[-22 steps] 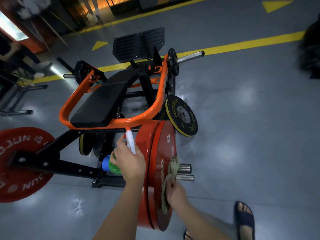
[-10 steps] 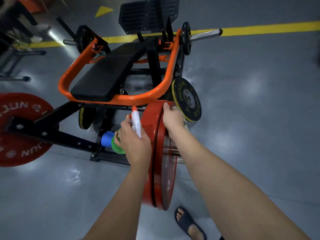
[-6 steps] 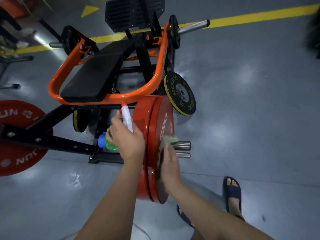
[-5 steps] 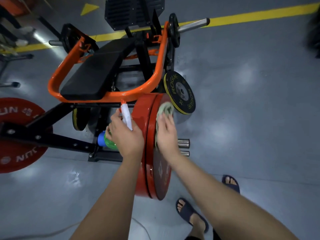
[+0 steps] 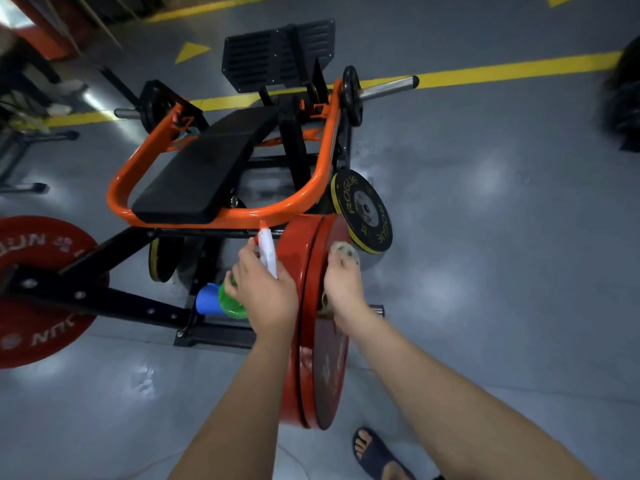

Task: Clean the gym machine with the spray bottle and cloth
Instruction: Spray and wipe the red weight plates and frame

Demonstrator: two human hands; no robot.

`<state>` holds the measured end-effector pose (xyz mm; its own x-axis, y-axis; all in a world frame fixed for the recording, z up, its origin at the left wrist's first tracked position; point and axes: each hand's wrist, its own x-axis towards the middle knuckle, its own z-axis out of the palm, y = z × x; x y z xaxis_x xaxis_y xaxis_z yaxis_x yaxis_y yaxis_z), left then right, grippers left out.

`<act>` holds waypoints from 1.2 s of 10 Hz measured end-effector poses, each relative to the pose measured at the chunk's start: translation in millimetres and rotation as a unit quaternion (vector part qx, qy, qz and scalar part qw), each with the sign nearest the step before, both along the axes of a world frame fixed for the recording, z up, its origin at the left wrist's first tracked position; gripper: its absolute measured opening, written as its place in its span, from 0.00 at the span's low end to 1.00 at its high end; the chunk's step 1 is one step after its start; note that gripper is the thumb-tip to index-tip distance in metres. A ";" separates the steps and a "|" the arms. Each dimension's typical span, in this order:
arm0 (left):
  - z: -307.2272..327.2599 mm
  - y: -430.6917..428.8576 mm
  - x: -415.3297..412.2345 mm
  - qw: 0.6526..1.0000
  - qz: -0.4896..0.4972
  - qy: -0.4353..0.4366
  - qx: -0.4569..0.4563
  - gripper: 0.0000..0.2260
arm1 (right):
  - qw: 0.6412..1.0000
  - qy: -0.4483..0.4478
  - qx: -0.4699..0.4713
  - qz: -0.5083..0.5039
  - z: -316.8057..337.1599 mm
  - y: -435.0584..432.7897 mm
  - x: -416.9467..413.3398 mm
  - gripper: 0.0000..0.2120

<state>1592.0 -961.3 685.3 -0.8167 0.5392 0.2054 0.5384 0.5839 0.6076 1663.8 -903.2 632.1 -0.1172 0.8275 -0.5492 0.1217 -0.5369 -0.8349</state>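
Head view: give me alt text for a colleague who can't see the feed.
The right hand presses a cloth flat against the upper face of the red weight plate, while the left hand holds a spray bottle beside the plate's rim. Behind them are the gym machine's orange frame and black pad.

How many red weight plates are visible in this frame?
3. One red plate sits at the far left; two stand side by side at centre: the inner plate beside the left hand, the outer plate under the right hand and cloth. More may be hidden.
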 end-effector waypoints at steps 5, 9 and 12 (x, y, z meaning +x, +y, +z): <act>-5.4 4.5 -8.6 0.999 -0.026 -0.018 0.023 0.18 | 0.968 -0.159 0.194 -0.014 3.1 -76.7 -9.4 0.34; -5.9 -3.1 -7.5 0.998 -0.019 -0.033 0.054 0.16 | 0.980 -0.176 0.094 0.023 11.3 31.1 -28.9 0.24; -1.9 0.0 -2.9 0.999 0.004 -0.018 0.044 0.14 | 0.933 0.179 -0.251 -0.185 -41.5 -2.9 23.4 0.25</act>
